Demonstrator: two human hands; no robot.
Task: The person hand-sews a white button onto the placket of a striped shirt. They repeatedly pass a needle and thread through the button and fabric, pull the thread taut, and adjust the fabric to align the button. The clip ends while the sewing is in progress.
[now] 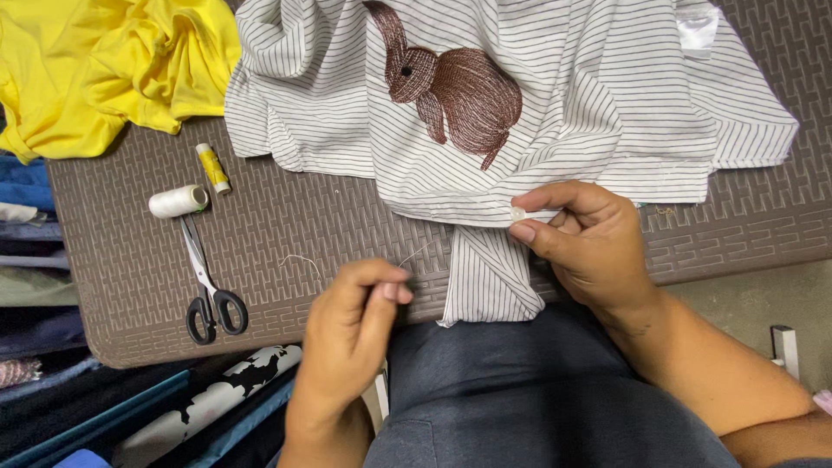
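A white shirt with thin dark stripes [607,104] lies spread on a brown woven table [286,225], an embroidered brown rabbit [455,87] on it. My right hand [589,247] pinches the shirt's lower edge, thumb and forefinger around a small white button [517,213]. My left hand [351,334] is lower and to the left, fingertips pinched on a thin thread [416,254] that runs up toward the button; any needle is too small to make out.
A spool of white thread [178,201], a small yellow tube [212,168] and black-handled scissors [208,290] lie on the table's left part. Yellow cloth [104,65] is heaped at the back left. Rolled fabric and bins sit below the left edge.
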